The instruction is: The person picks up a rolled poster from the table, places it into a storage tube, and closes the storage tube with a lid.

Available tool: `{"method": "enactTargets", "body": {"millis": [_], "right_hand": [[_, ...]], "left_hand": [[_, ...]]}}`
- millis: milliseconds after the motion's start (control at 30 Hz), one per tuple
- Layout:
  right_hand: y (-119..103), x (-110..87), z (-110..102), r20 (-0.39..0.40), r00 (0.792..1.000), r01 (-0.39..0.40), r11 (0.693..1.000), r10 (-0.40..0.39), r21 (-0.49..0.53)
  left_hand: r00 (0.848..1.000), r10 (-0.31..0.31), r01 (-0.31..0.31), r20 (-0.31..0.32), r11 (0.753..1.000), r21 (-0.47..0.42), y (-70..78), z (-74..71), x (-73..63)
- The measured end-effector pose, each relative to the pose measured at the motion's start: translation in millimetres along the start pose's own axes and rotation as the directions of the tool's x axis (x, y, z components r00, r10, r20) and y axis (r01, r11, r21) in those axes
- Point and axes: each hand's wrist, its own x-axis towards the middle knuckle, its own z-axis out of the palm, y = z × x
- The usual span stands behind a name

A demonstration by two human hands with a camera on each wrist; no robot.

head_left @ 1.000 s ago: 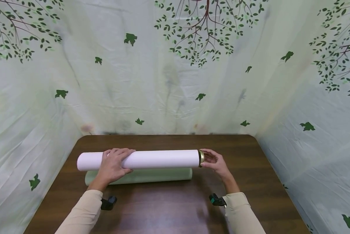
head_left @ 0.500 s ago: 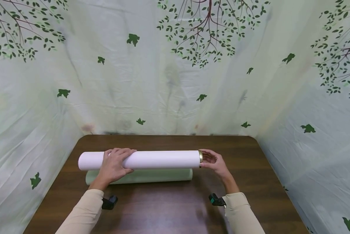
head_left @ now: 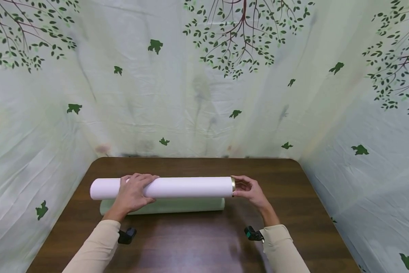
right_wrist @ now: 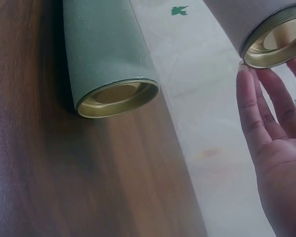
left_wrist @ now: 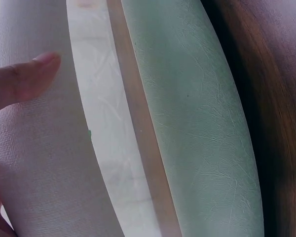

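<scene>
A long white tube (head_left: 194, 187) lies crosswise above a pale green tube (head_left: 191, 204). My left hand (head_left: 132, 193) grips the white tube left of its middle, thumb (left_wrist: 42, 74) on the near side. At the tube's right end, my right hand (head_left: 251, 192) pinches the gold metal lid (head_left: 233, 184) by its rim with the fingertips. Seen from the right wrist, that lid is a recessed disc fitted on the tube end, and the palm stands apart from it. The green tube rests on the table with a similar gold end (right_wrist: 121, 101).
Under both tubes is a dark brown wooden table (head_left: 191, 246). A pale cloth backdrop (head_left: 191, 94) printed with branches and leaves hangs behind it and along both sides. Small black cameras (head_left: 126, 236) are worn on the wrists.
The gold lid has moved inward at the white tube's right end: the gap with the dark band has closed. My right hand shifted slightly left with it; my left hand stays about where it was.
</scene>
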Motion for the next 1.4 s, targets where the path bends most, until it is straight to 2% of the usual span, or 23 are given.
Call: {"method": "enactTargets", "body": {"millis": [167, 433, 633, 900, 1200, 1400], "right_hand": [[3.7, 1.6, 0.5, -0.001, 1.000, 0.002, 1.000, -0.002, -0.028], [3.0, -0.3, -0.4, -0.025, 1.000, -0.018, 0.990, 0.015, -0.142], [2.6, -3.3, -1.3, -0.019, 0.999, -0.033, 0.991, 0.031, -0.130], [-2.9, -2.8, 1.9, -0.026, 0.999, -0.038, 0.994, 0.035, -0.101], [-4.0, -5.8, 1.8, -0.034, 0.999, -0.003, 0.997, 0.000, -0.083], [-4.1, -8.7, 3.5, -0.039, 0.999, -0.019, 0.994, 0.015, -0.112]], "left_hand": [[1.000, 0.003, -0.002, 0.022, 1.000, -0.009, -2.4, -1.0, 0.9], [0.999, 0.009, -0.009, 0.032, 1.000, 0.001, -4.4, 2.3, 5.1], [0.999, 0.020, -0.020, 0.036, 1.000, 0.013, -4.4, 2.1, 5.5], [0.996, 0.090, -0.091, 0.026, 0.996, 0.015, -6.7, 1.1, 3.4], [0.991, 0.131, -0.132, 0.017, 0.991, 0.027, -3.0, 0.0, 2.6], [0.984, 0.176, -0.176, 0.000, 0.983, 0.047, -1.3, 0.4, 1.2]]}}
